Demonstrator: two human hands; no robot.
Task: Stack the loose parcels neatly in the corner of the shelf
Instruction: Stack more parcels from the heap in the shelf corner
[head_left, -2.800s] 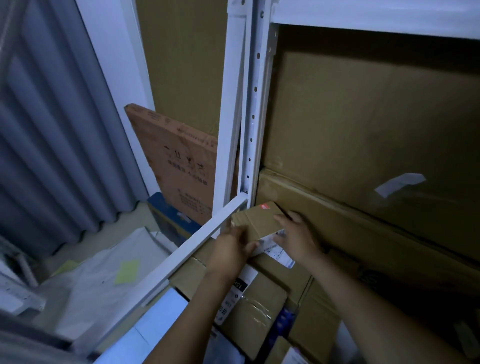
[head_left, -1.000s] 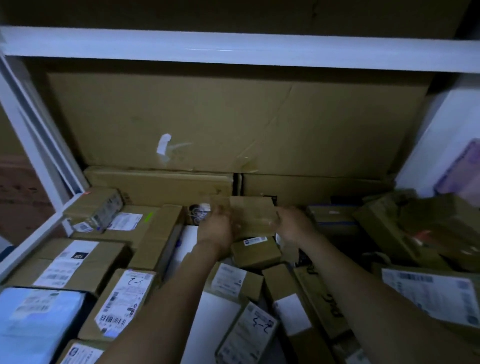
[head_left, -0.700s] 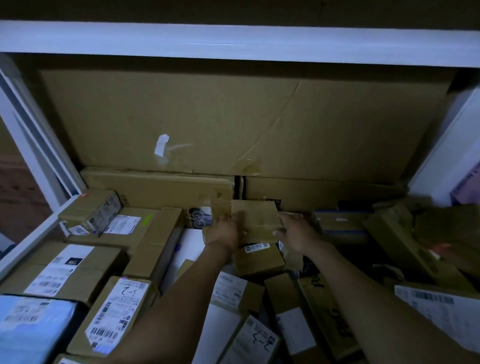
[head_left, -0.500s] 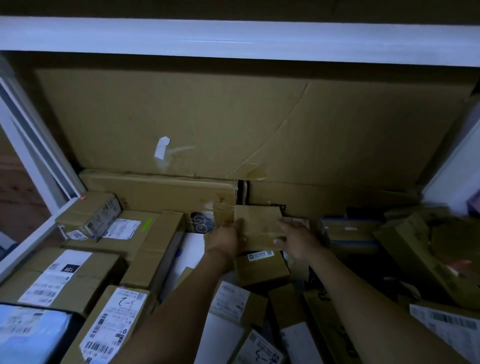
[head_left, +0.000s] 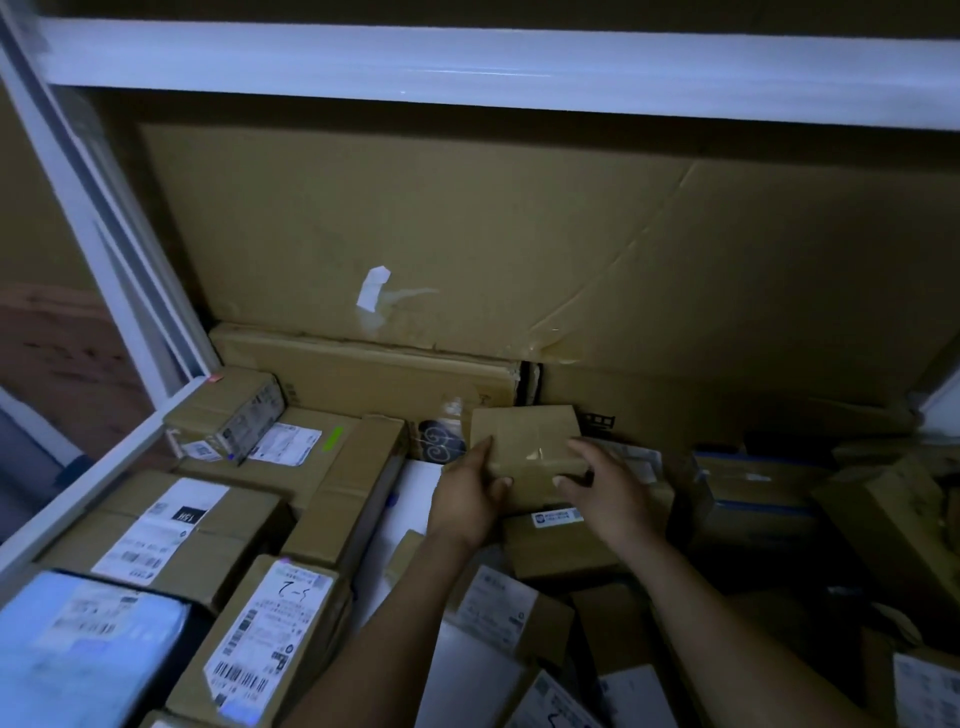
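Two hands: both are on one small brown parcel (head_left: 525, 441), neither is loose or empty
Left hand (head_left: 467, 499): fingers wrapped round the parcel's left side, thumb on the near face
Right hand (head_left: 608, 491): grabbing the right side, fingers over the top, thumb on the near edge
Parcel spot: mid-shelf, way at the back, just in front of the long flat carton (head_left: 363, 364) that lies along the back, near that carton's right end
Under it: brown box with a blue-and-white sticker (head_left: 558, 543); honestly can't tell if the held parcel sits on it or is just above it
Left corner: small box (head_left: 228, 410) tilted on top of a flat labelled box (head_left: 304, 449), tight against the white upright (head_left: 109, 244); the held parcel is well apart from that pile
In between: long narrow carton (head_left: 353, 488) and a dark swirl-patterned thing (head_left: 441, 444), the latter just beside the left hand
Back wall: big creased cardboard sheet (head_left: 493, 234) with a scrap of white tape (head_left: 375, 288)
Front left: box with a handwritten label (head_left: 275, 639), pale blue mailer bag (head_left: 78, 649)
Right side: more boxes, too dark to sort out
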